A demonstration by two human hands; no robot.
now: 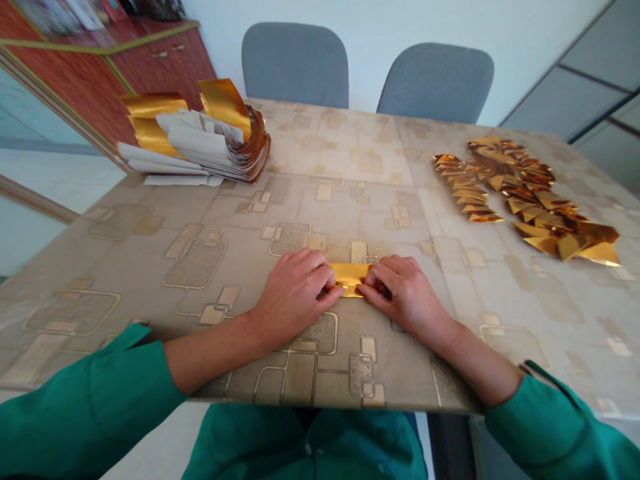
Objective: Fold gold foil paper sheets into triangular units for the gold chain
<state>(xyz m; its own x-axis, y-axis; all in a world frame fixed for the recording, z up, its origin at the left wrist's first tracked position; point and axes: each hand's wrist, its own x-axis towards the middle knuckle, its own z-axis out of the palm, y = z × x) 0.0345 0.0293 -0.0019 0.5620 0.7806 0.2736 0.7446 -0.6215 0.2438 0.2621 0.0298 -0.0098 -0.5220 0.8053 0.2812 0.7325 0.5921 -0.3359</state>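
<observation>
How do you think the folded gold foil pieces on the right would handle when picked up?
The folded gold foil pieces probably weigh little, given their thin edges. Their sharp creases suggest they hold shape but crush easily; the glossy surfaces may slide.

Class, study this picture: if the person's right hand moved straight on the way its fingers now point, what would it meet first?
The right hand would meet the gold foil strip its fingertips already touch; the left hand lies just beyond, though depth is unclear here.
</observation>
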